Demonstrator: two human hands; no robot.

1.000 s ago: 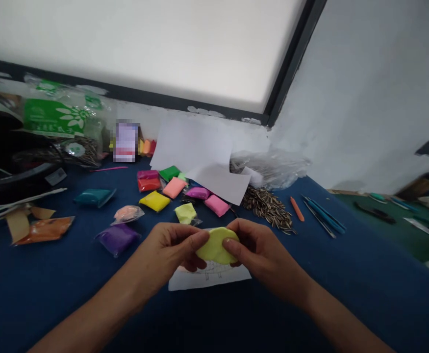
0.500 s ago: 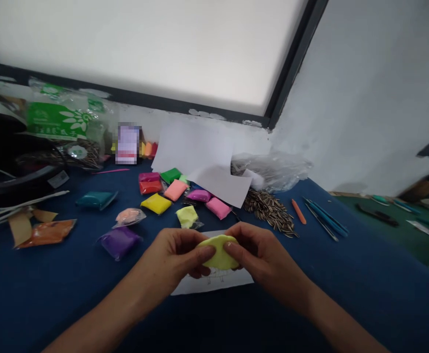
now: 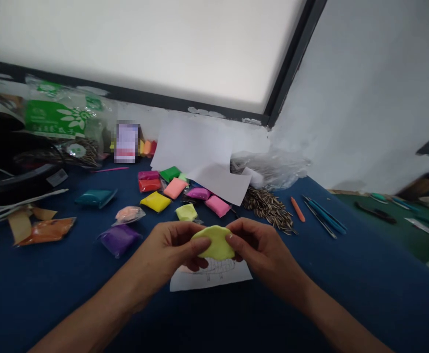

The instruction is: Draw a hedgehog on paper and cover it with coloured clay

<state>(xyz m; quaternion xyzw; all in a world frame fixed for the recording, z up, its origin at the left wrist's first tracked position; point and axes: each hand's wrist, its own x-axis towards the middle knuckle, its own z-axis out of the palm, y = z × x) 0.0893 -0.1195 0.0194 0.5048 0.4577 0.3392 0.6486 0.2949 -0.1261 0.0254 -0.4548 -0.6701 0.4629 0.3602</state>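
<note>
Between both hands is a flattened piece of pale yellow modelling clay, thin and roughly oval with an uneven edge. My left hand pinches its left side, thumb on the near face and fingers behind. On the opposite edge, my right hand grips it the same way. Below the clay, on the table, lies a sheet of paper with a pencil drawing, partly hidden by the hands. Just beyond the hands sits a pale yellow clay lump on its wrapper.
Several clay packets lie around, among them a purple packet, a yellow packet and a teal packet. Sunflower seeds are heaped by white paper. Rightward are an orange tool and blue tweezers.
The clay has tilted and shifted slightly left and up, and my right thumb has slid toward its right edge. More of the drawing shows beneath it.
</note>
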